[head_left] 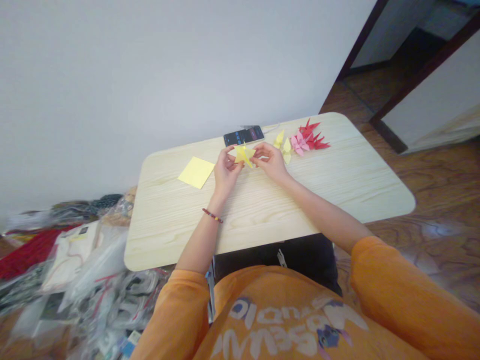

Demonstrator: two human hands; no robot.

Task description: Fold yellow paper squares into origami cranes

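From where I stand, a person in an orange T-shirt (277, 305) sits at a pale wood-grain table (262, 210) with rounded corners. Between their hands, just above the tabletop, is a bright yellow, pointed-petalled flower of folded paper (244, 154). The left hand (226, 172) is partly closed, thumb and fingers gripping the flower's left side; the right hand (275, 161) is loosely curled, fingertips pinching its right side. Left of them lies a flat yellow paper square (196, 172); behind, a dark phone (243, 135); to the right, pale yellow, pink and red paper blooms (300, 143). The step looks like opening and shaping petals; the next move, I judge, calls for a steady left hold and light right fingertips, lest the thin paper tear.
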